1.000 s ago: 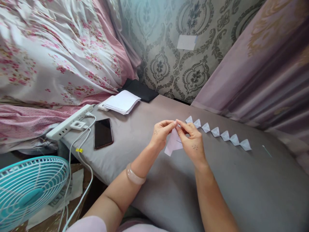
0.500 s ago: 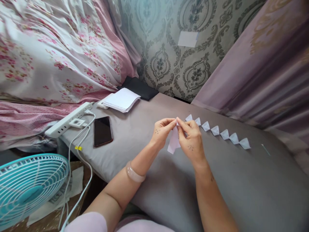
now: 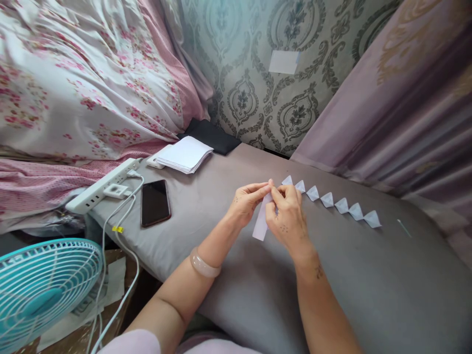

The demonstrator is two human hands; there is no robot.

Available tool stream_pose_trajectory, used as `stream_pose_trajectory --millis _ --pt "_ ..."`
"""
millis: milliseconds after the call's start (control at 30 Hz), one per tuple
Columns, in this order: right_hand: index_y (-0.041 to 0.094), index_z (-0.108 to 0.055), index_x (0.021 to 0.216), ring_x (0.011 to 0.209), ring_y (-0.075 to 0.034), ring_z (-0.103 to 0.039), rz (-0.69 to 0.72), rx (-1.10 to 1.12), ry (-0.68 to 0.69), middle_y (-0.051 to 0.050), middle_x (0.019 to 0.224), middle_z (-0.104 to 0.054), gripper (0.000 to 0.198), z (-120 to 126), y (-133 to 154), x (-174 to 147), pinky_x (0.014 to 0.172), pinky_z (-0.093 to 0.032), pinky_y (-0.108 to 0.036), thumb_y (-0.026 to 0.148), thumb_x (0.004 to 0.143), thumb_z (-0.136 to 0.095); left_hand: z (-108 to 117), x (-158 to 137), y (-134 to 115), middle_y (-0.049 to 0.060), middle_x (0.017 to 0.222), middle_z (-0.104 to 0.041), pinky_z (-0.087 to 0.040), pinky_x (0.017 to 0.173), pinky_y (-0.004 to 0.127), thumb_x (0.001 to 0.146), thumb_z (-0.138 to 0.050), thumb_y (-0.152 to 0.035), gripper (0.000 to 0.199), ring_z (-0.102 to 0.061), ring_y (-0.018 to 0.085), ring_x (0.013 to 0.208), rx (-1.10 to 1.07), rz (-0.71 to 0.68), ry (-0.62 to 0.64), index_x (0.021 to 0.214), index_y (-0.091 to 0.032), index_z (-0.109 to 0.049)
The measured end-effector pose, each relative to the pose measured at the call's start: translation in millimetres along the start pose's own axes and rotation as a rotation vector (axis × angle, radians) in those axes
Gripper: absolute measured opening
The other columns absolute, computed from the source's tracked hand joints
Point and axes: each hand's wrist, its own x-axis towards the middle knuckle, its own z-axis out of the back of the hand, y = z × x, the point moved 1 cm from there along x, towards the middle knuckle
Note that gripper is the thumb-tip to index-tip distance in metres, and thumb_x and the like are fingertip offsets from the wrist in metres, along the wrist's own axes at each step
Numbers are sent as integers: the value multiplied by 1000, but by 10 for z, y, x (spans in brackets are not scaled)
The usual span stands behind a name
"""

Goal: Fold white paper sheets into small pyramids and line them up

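Observation:
Over the middle of the grey-covered surface, both hands pinch one strip of white paper. My left hand, with a pale bangle on its forearm, is closed on the strip's upper end between thumb and fingers. Against it, my right hand is closed on the same end, its fingers curled and partly hiding the paper. The strip's free end hangs down between the hands. Just beyond my right hand lies a row of several small folded paper pieces, slanting away to the right.
On the left are a dark phone, a white power strip with cables, and a stack of white paper beside a black folded item. A blue fan stands lower left. A thin stick lies at right.
The right hand has turned and its fingers have curled in closer at the strip's top. The strip's hanging end now shows longer and straighter. The view has shifted slightly.

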Motion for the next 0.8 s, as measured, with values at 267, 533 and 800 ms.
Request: stream_pose_trajectory --millis 267,533,800 --pt "23 -63 126 106 -24 -54 -197 418 107 -9 107 -60 44 50 -124 45 94 -44 -43 26 87 -42 46 47 67 6 78 -73 -49 72 25 57 -86 -26 28 -65 12 70 -57 85 -18 80 -13 -76" --pt "19 -76 92 82 -22 -67 -605 962 87 -6 84 -74 35 -38 -244 82 75 -52 -34 48 76 -66 -54 -2 88 3 69 -70 -47 67 26 53 -87 -26 28 -61 11 62 -55 36 -172 74 -13 -74" --pt "18 -76 85 74 -19 -67 -646 1033 93 -5 81 -75 33 -114 -269 71 71 -52 -32 46 67 -74 -42 -3 87 2 69 -68 -45 64 25 52 -88 -27 30 -59 10 62 -40 38 -170 74 -14 -73"
